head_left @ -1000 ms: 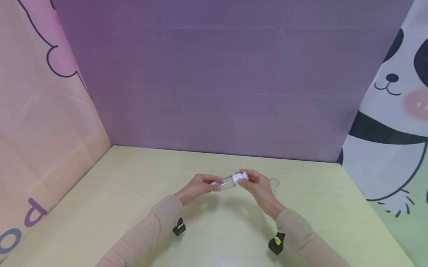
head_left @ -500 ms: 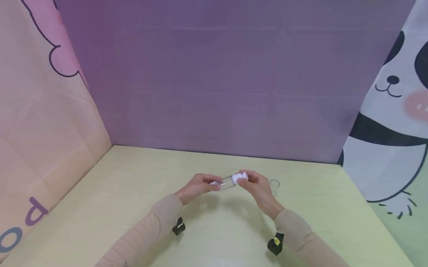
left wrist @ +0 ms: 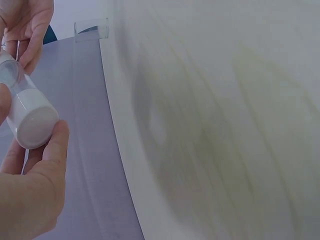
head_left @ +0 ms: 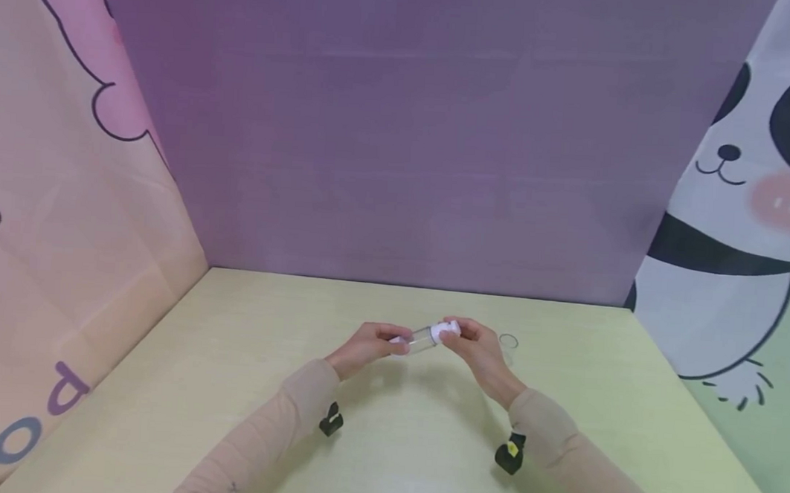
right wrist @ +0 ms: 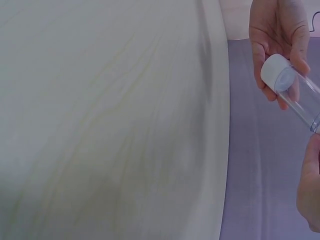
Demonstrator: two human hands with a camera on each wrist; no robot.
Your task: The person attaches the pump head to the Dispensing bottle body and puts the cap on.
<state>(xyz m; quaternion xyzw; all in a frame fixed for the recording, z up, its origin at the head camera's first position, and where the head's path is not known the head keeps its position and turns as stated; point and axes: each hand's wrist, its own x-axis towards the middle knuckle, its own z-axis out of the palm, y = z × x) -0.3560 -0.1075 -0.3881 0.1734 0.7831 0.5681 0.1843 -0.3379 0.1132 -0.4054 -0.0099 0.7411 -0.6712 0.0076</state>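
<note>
A small clear bottle (head_left: 421, 341) with white ends is held aslant above the table, its right end higher. My left hand (head_left: 367, 348) grips the lower end; the left wrist view shows its fingers and thumb around the white base (left wrist: 37, 125). At the other end my right hand (head_left: 482, 351) pinches the white top (head_left: 444, 331) between thumb and fingers. The top's details are mostly hidden by that hand. Through the clear wall (right wrist: 302, 97) the right wrist view shows a hollow inside. Just beyond the right hand, a clear open-ended cap (left wrist: 91, 30) stands on the table.
The pale wooden table (head_left: 258, 418) stretches around both hands. A purple backdrop (head_left: 400, 142) rises at its far edge, with printed cartoon cloths at left and right. Black wrist cameras (head_left: 510, 453) hang under the sleeves.
Both hands keep their hold on the bottle. The white top appears turned slightly in the right hand's fingers. The whole view has shifted a little.
</note>
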